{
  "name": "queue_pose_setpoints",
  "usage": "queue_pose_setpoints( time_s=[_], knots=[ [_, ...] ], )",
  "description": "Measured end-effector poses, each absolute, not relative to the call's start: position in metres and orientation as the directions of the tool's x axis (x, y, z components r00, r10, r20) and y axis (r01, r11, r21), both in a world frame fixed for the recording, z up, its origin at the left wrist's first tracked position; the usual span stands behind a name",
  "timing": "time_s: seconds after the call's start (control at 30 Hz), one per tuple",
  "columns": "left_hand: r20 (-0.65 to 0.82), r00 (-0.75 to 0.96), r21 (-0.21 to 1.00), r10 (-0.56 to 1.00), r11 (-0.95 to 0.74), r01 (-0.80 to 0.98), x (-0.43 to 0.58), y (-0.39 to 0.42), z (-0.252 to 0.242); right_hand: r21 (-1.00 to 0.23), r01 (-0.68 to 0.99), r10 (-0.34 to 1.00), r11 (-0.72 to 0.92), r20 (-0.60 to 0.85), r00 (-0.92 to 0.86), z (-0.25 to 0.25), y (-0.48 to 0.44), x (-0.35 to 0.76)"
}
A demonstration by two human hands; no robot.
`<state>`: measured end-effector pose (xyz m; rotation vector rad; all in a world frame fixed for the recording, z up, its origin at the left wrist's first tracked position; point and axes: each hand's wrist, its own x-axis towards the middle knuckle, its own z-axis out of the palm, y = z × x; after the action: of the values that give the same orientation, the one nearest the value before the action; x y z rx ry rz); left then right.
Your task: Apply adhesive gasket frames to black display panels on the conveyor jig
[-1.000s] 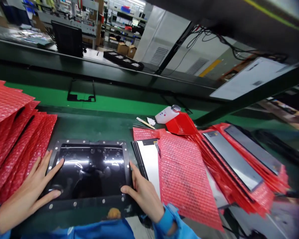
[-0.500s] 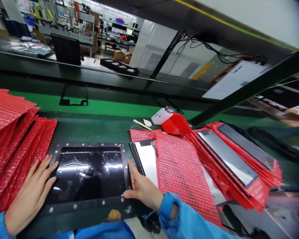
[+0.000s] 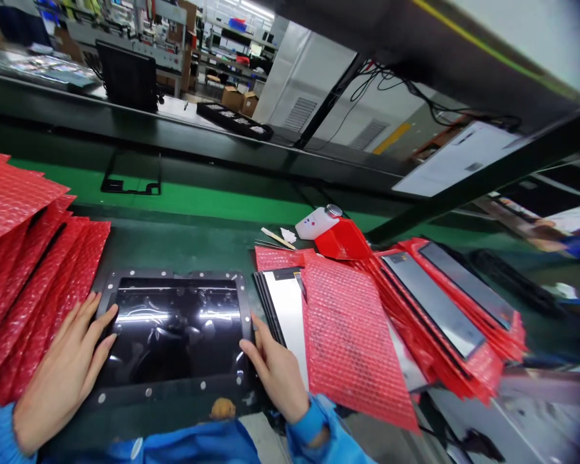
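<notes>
Framed screen [image 3: 174,328] flat on worktop [image 3: 188,241], front centre | left hand [image 3: 62,367] spread flat, palm on its left edge | right hand [image 3: 270,367] unclenched, fingers along right edge, likely steadying it square | red bubble bags [image 3: 24,258] fanned just left, within reach | stacked panels [image 3: 283,303] just right

LIGHT bright, even, from ceiling strip lights [image 3: 263,8] at 12 o'clock | GLARE white streak across glossy black panel [image 3: 174,348] at 7 o'clock | SHADOWS soft, faint | FOCUS centre sharp, smeared from 3 to 5 o'clock | DISTORTION wide-angle bending at edges, right corners darkened
</notes>
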<state>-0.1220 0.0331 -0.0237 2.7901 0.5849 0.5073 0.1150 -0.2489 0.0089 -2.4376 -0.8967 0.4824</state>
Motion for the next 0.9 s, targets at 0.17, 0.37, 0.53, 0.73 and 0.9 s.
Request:
queue_pose_setpoints(
  time_s=[0.17,0.37,0.53,0.73,0.9],
  knots=[
    [0.209,0.865,0.382,0.456,-0.853,0.357,-0.13,0.033,-0.02,-0.492,0.585,0.694,-0.645,-0.057,0.717,0.008,-0.246,0.115],
    [0.073,0.918,0.437,0.391,-0.839,0.323,-0.139,0.043,-0.01,-0.429,0.702,0.692,-0.568,0.212,0.69,0.03,-0.218,0.126],
    [-0.024,0.947,0.511,0.322,-0.81,0.288,-0.139,0.05,0.008,-0.389,0.849,0.774,-0.358,0.385,0.503,0.023,-0.183,0.134],
    [-0.145,0.962,0.654,0.231,-0.707,0.268,-0.137,0.056,0.029,-0.41,0.871,0.765,-0.27,0.457,0.453,-0.006,-0.169,0.151],
    [-0.201,0.955,0.648,0.217,-0.702,0.296,-0.133,0.053,0.034,-0.457,0.858,0.759,-0.235,0.464,0.456,-0.009,-0.173,0.154]
  ],
)
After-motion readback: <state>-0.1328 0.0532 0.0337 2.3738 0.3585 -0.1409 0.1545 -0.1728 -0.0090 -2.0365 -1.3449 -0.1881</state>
